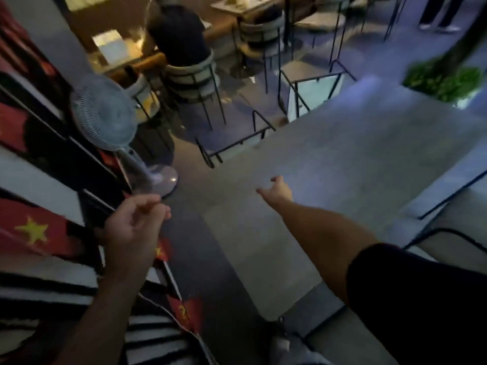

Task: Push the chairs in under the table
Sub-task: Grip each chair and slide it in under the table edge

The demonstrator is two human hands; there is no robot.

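Observation:
A long grey table (329,164) fills the middle of the dim head view. Two black-framed chairs stand tucked against its far edge: one (234,138) at the far left corner, another (311,88) further right. A light chair (448,248) with a black frame stands at the near right side. My right hand (276,189) reaches out over the tabletop with its fingers apart and holds nothing. My left hand (134,225) hovers left of the table, fingers loosely curled, empty.
A standing fan (105,114) is on the floor to the left, beside a wall hung with red flags (31,230). A seated person (179,35) and more chairs (195,77) occupy other tables behind. A green plant (442,80) sits at the far right.

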